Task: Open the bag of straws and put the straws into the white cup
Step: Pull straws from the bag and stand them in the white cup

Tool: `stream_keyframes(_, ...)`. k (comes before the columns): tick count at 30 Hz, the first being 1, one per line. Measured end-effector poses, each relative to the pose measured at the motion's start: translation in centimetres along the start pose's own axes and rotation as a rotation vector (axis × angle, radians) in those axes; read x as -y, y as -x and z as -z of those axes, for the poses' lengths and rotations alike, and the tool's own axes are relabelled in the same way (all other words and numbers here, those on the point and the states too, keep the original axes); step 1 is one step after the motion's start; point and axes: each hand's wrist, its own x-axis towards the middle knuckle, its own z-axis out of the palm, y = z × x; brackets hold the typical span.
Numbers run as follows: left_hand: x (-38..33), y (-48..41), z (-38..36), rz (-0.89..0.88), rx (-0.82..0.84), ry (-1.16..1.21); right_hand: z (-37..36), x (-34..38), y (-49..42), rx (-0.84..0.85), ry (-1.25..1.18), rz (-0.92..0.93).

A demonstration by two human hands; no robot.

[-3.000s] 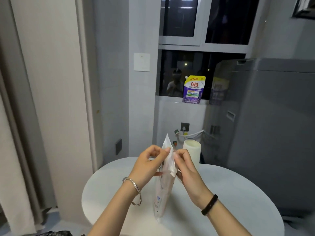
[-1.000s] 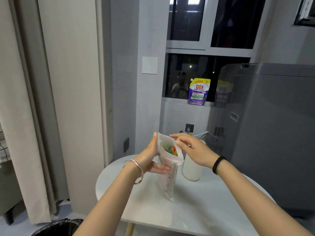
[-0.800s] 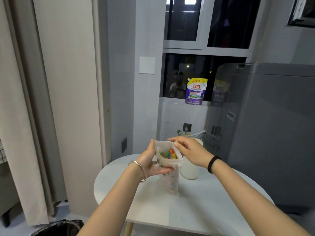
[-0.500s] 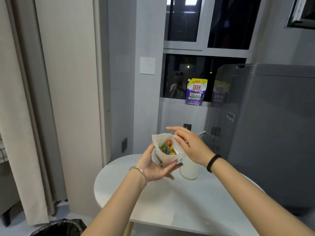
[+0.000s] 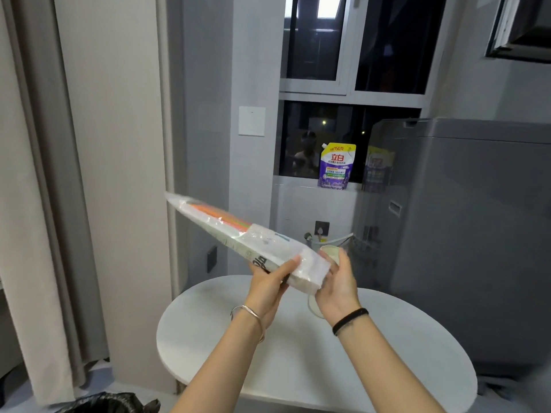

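Note:
The bag of straws (image 5: 262, 248) is a long clear plastic bag, held tilted above the table. Its closed end points up and left and its open mouth points down and right. Orange and green straws (image 5: 222, 218) show through its upper part. My left hand (image 5: 268, 281) grips the bag from below near the mouth end. My right hand (image 5: 338, 281) is curled against the open mouth. The white cup (image 5: 328, 251) stands right behind my right hand, with only its rim and a bit of its base showing.
The round white table (image 5: 298, 353) lies under my hands. A grey washing machine (image 5: 462, 234) stands at the right. A detergent pouch (image 5: 334, 166) sits on the window sill. A black bin bag (image 5: 107, 403) is on the floor at the lower left, and a curtain (image 5: 35, 204) hangs at the left.
The bag stood upright with its open mouth upward and my right fingers at the mouth. Now it is tipped over, closed end up-left, mouth down toward my right hand and the cup.

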Motion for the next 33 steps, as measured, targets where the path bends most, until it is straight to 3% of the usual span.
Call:
stream_keyframes(2,0.3,0.3,-0.1,-0.043,0.030,-0.074,0.0,-0.7,-0.1,-0.003,-0.084,-0.041)
stream_keyframes(5,-0.2,0.9,-1.2,-0.050,0.063,0.018,-0.4,-1.5,0.3,0.029,-0.133,-0.061)
stream_keyframes(10,0.1,1.5,-2.4,-0.072,-0.119,0.037,-0.6,-1.6,1.2,0.084,-0.165,-0.064)
stream_keyframes(17,-0.1,2.5,-2.2,0.102,-0.167,0.262,0.0,-1.5,2.1,0.022,0.355,0.327)
stream_keyframes(21,0.9,2.9,-2.7,0.187,-0.189,0.401,1.0,-0.9,3.0,0.072,0.637,0.540)
stream_keyframes(33,1.6,1.8,-3.6,0.204,-0.262,0.397,3.5,2.8,1.6,0.097,0.729,0.675)
